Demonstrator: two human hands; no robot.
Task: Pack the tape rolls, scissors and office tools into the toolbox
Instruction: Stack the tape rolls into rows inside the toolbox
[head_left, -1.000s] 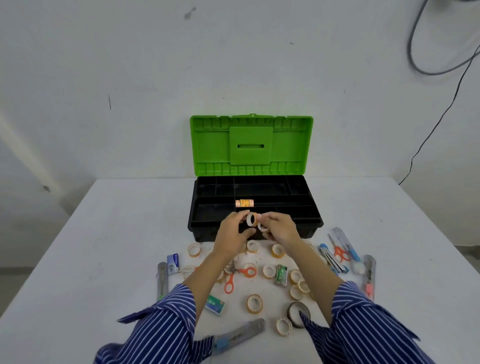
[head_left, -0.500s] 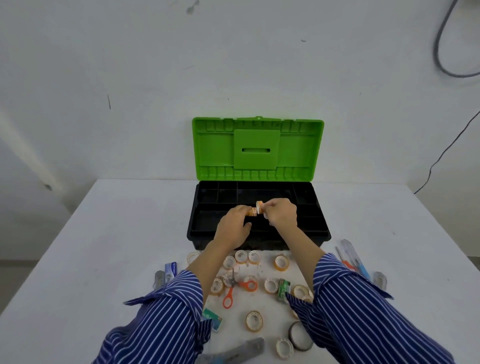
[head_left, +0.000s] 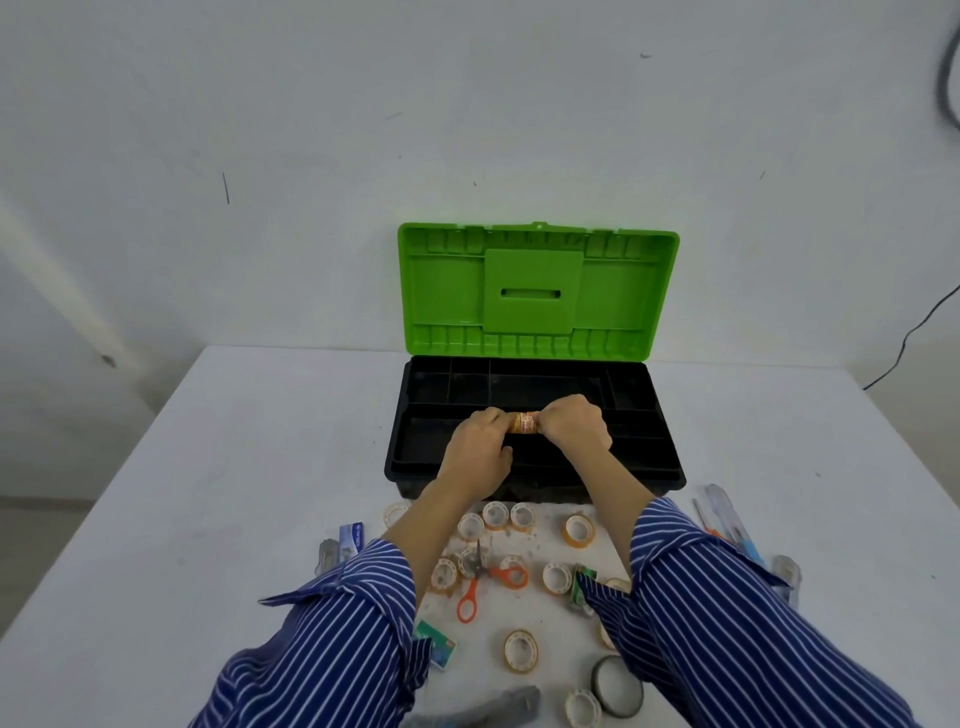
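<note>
Where the blue-and-white striped sleeves (head_left: 727, 623) enter at the near edge, the white table (head_left: 208, 519) carries the unpacked items: a grey utility knife (head_left: 498, 704) and a large dark-rimmed tape roll (head_left: 616, 687) nearest, then small clear tape rolls with cream cores (head_left: 521, 649) scattered between the forearms, a green staple box (head_left: 435, 642), and orange-handled scissors (head_left: 480, 579) lying flat among the rolls. To the left lies a blue staple box (head_left: 351, 535); to the right, partly hidden by the sleeve, lie blue and clear pen-shaped tools (head_left: 735, 525). Beyond these stands the black plastic toolbox (head_left: 415, 457), its bright green lid (head_left: 537, 291) upright against the wall. Over the box's front compartment, the left hand (head_left: 478, 452) and right hand (head_left: 574, 423) meet, fingers of both curled around the ends of a short row of orange-printed tape rolls (head_left: 523, 422) held edge to edge between them. Whether the row touches the tray floor cannot be told.
</note>
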